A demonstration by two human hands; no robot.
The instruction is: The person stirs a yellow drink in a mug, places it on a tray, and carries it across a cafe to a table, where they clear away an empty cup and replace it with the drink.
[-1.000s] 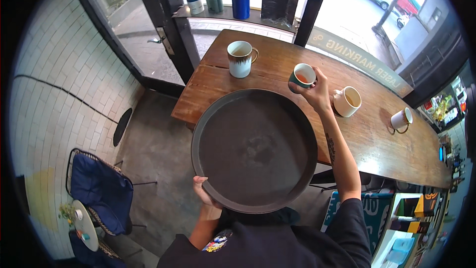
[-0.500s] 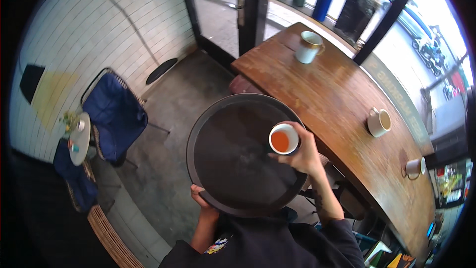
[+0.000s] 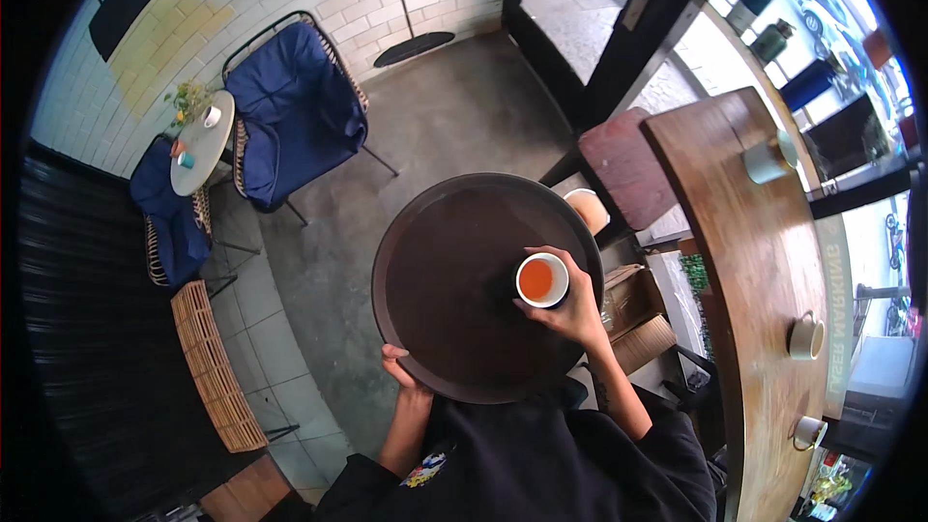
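Observation:
A large round dark-brown tray [image 3: 445, 280] is held out in front of me. My left hand [image 3: 406, 369] grips its near-left rim, thumb on top and the other fingers hidden underneath. Over the tray's right half, my right hand [image 3: 570, 312] wraps its fingers and thumb round a cup [image 3: 542, 279], white inside and dark outside. Orange-red liquid shows in the cup, which is roughly upright. Whether its base touches the tray is hidden from above.
Right of me runs a long wooden table [image 3: 735, 261] bearing a white pitcher [image 3: 768, 159] and two mugs, one a cream mug [image 3: 806, 336]. A red-seated chair [image 3: 630, 169] stands beyond the tray. Farther left are a navy armchair [image 3: 295, 116] and a small round table [image 3: 208, 161].
My view has turned left, so the wooden table slid right and the armchair moved inward. The cup stays in my right hand over the tray; the left hand keeps the rim.

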